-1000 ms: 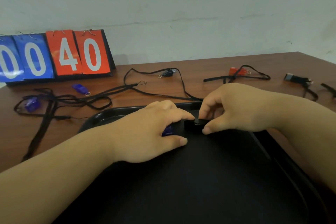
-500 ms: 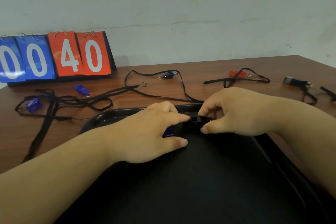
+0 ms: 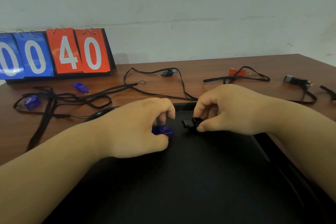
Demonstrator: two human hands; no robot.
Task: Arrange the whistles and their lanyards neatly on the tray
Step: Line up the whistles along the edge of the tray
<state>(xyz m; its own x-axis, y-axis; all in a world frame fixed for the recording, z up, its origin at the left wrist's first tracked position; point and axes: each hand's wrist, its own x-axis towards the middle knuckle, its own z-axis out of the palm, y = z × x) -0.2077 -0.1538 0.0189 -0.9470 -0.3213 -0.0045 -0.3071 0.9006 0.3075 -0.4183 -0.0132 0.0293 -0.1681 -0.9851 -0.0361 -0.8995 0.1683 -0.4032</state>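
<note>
A black tray lies in front of me on the brown table. My left hand holds a blue whistle between thumb and fingers at the tray's far end. Just to its right, my right hand pinches a black whistle low over the tray. On the table beyond lie two more blue whistles, a dark whistle, a red whistle and a black whistle. Black lanyards sprawl among them.
A flip scoreboard showing 00 and 40 stands at the back left against the pale wall. The table's right corner is near the black whistle and a further lanyard end.
My hands have drawn slightly apart. The black whistle has come out from under my right fingers, and the blue whistle shows more under my left hand.
</note>
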